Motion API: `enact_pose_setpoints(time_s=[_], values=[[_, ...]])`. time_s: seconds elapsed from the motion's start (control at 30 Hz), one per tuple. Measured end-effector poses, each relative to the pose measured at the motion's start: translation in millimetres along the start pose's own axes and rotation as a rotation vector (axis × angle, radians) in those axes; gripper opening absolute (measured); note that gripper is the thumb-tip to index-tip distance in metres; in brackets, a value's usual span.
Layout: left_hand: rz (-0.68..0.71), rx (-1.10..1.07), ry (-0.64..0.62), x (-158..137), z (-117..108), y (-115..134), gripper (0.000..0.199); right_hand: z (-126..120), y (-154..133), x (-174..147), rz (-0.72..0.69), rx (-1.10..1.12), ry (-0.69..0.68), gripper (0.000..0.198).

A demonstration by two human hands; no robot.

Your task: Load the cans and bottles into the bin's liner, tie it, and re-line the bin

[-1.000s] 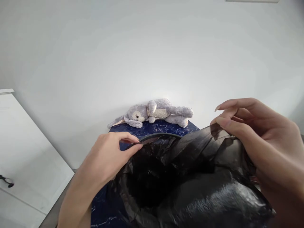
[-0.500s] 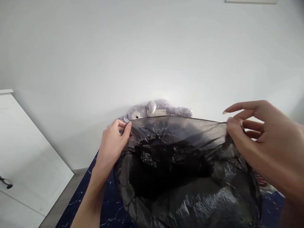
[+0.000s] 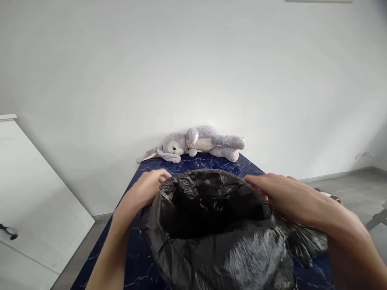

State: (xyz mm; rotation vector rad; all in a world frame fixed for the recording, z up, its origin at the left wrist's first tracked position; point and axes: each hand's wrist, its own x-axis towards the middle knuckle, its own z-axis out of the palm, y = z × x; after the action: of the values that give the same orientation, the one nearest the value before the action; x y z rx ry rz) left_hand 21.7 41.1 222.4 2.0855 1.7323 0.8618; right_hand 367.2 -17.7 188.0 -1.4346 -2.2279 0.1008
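Black crinkled glossy bag (image 3: 223,245), mouth gripped by left hand (image 3: 147,188) and right hand (image 3: 279,195).

We hold our left hand (image 3: 148,189) and right hand (image 3: 278,197) forward, palms down, fingers curled closed; both forearms extend from the lower frame

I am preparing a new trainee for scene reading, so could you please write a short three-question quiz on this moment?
1. True or false: the plush toy lies on the blue marbled table against the wall.
2. Which thing do both hands touch? A) plush toy B) black plastic bag C) white cabinet
3. On which side of the bag's mouth is the left hand?

Key: 1 true. 2 B. 3 Its left side; the right hand is at its right side.
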Motion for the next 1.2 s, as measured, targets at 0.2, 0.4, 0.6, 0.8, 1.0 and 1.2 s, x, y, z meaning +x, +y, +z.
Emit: enact_pose_setpoints(time_s=[0.2, 0.4, 0.6, 0.8, 1.0, 1.2], values=[[0.229, -0.279, -0.066, -14, -29, 16, 0.057, -30, -39, -9, 0.127, 0.096, 0.529, 0.03], [0.397, -0.357, -0.654, -29, -34, 23, 0.138, -37, -73, -26, -0.364, 0.365, -0.11, 0.031], [0.5, -0.373, -0.666, -25, -33, 21, 0.152, -23, -77, -22, -0.467, 0.326, -0.301, 0.018], [0.384, -0.245, -0.48, -19, -24, 17, 0.133, -12, -71, -10, -0.364, 0.114, -0.169, 0.025], [0.264, -0.274, -0.308, 7, 27, 5, 0.144, 8, -47, 21, -0.256, -0.01, -0.023, 0.022], [0.31, -0.558, -0.344, 26, 103, -13, 0.158, 17, -31, 35, -0.149, -0.034, 0.025, 0.025]])
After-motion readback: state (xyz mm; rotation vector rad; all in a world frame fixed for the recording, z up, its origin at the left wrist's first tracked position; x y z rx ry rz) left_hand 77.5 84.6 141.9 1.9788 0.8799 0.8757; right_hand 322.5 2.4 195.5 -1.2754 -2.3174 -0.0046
